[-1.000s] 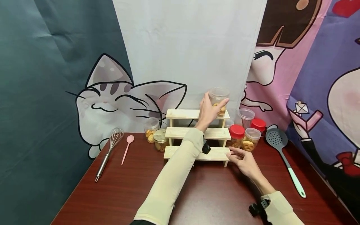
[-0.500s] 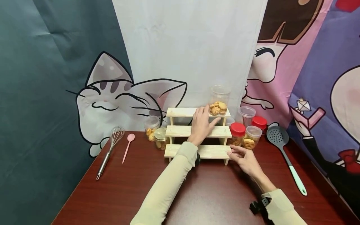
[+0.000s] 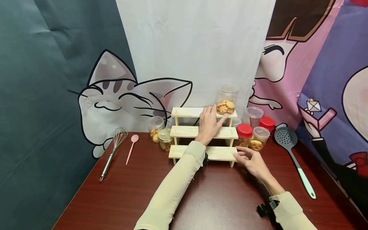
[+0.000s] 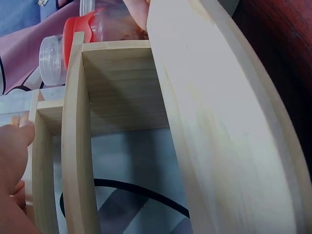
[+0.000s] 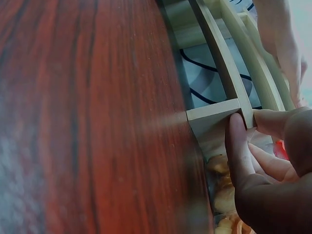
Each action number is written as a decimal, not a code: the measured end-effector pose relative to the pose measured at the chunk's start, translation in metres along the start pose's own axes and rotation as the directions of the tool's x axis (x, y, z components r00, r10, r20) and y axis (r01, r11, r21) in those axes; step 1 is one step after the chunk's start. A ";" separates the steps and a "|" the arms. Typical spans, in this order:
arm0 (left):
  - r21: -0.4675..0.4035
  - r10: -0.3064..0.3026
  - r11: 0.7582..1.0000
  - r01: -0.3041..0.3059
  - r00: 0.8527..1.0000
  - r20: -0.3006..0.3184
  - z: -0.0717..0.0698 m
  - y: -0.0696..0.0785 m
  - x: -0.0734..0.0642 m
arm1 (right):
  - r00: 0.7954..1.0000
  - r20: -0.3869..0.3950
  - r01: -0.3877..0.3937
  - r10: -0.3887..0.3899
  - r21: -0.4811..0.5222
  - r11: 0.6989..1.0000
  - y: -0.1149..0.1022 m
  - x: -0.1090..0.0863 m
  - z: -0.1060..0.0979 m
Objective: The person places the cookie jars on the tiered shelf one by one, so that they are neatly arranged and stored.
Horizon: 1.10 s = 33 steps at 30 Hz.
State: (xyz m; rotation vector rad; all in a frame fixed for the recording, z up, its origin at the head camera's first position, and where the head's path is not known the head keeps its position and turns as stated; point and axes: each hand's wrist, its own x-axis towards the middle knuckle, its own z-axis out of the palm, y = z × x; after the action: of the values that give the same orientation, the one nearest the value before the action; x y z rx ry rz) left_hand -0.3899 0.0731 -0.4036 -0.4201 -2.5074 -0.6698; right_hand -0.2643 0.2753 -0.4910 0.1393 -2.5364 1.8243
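Note:
A three-step wooden display stand [image 3: 189, 131] stands on the table. On the right end of its top step sits a clear jar of cookies [image 3: 226, 100], upright. My left hand [image 3: 208, 126] reaches over the upper steps, fingers extended beside the jar's base and thumb spread in front of it. The left wrist view catches this hand [image 4: 12, 170] at the top step's edge. With thumb and fingertips, my right hand [image 3: 253, 164] pinches the right end of the lowest step. Close up in the right wrist view, its thumb [image 5: 237, 141] presses under that step's corner.
Right of the stand are a red-lidded jar [image 3: 244, 132], a clear-lidded cookie jar [image 3: 259, 140] and a slotted turner [image 3: 291, 150]. On the left lie a whisk [image 3: 112, 156] and a pink spoon [image 3: 132, 148], beside two more cookie jars [image 3: 165, 140]. A printed curtain [image 3: 172, 48] hangs behind.
My left hand has set the cookie jar on the top step, let go, and dropped to its lower left, then shifted slightly back toward it. My right hand keeps its hold.

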 end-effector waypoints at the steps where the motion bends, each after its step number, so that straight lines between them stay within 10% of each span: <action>1: -0.004 -0.003 1.000 0.003 1.000 0.003 0.000 0.000 0.000 | 1.000 0.006 -0.003 0.003 0.005 1.000 0.000 0.000 0.000; 9: -0.082 0.074 0.994 -0.071 0.997 0.028 -0.012 -0.011 -0.008 | 1.000 0.012 -0.013 0.012 0.034 0.999 0.000 -0.002 0.000; 16: -0.310 0.145 0.938 -0.156 0.988 -0.059 -0.035 -0.047 -0.036 | 1.000 0.021 -0.010 0.010 0.032 0.999 0.000 -0.001 0.000; 27: -0.451 -0.047 0.888 -0.094 0.956 -0.291 -0.082 -0.137 -0.087 | 0.999 0.028 -0.018 0.017 0.045 0.999 -0.002 0.001 -0.002; 33: -0.459 -0.169 0.888 0.006 0.934 -0.314 -0.094 -0.177 -0.109 | 0.999 0.031 -0.026 0.024 0.044 0.999 -0.002 0.000 -0.001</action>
State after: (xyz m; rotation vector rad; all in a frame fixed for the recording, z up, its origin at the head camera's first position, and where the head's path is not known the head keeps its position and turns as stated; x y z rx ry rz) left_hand -0.3359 -0.1417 -0.4586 -0.3124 -2.0326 -1.2600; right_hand -0.2641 0.2757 -0.4888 0.1372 -2.5302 1.9021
